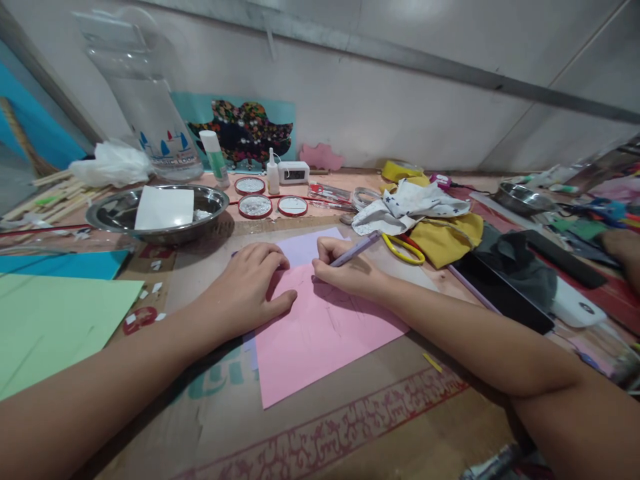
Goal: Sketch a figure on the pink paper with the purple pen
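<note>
A pink sheet of paper [320, 347] lies at a slant in front of me, with faint dark lines drawn on it. Beneath it, a lilac sheet [310, 244] shows at the far edge and at the left. My left hand [257, 280] rests flat on the pink sheet's left side, fingers spread and thumb out. In my right hand [345, 270] a purple pen [357, 249] is pinched, its tip down near the paper. The tip itself is partly hidden by the fingers. Yellow-handled scissors [403, 249] lie just beyond the right hand.
A steel bowl [215, 213] holds a white card [165, 208]. Red-rimmed dishes [255, 206], a glue stick [214, 159] and a water jug [155, 127] stand along the back. Cloth scraps [445, 237] and a black tablet-like slab [500, 293] lie right; green paper [60, 320] lies left. Another person's hand [623, 250] shows far right.
</note>
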`<state>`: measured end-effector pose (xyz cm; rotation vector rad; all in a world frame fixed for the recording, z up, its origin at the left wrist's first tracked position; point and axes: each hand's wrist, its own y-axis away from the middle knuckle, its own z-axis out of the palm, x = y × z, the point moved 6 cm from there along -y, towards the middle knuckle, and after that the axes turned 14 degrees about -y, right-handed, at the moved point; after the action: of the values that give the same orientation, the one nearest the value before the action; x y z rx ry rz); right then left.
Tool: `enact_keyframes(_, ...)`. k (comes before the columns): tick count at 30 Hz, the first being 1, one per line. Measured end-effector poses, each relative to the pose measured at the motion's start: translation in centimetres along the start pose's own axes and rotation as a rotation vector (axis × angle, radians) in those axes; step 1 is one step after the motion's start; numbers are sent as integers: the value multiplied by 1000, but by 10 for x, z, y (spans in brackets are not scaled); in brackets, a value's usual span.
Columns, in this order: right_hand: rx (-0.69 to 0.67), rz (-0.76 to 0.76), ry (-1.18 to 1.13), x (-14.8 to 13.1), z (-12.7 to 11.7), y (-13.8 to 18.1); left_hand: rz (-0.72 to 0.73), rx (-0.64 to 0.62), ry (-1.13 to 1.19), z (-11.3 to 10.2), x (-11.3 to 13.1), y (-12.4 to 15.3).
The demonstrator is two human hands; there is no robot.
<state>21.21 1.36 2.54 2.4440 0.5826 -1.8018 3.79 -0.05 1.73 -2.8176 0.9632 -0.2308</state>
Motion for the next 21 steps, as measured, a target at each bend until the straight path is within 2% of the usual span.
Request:
enact_keyframes(5, 25, 2, 9, 1, -5, 1, 8, 8, 6, 0, 0, 1)
enact_keyframes(10, 54, 66, -24, 3, -8, 3, 6, 6, 12, 0, 0, 1)
enact_keyframes(15, -1, 41, -34, 3, -4, 3, 8, 21, 13, 0, 0, 0)
enact_keyframes(21, 27, 22, 7, 4, -7, 2, 6, 17, 4, 1, 0, 1)
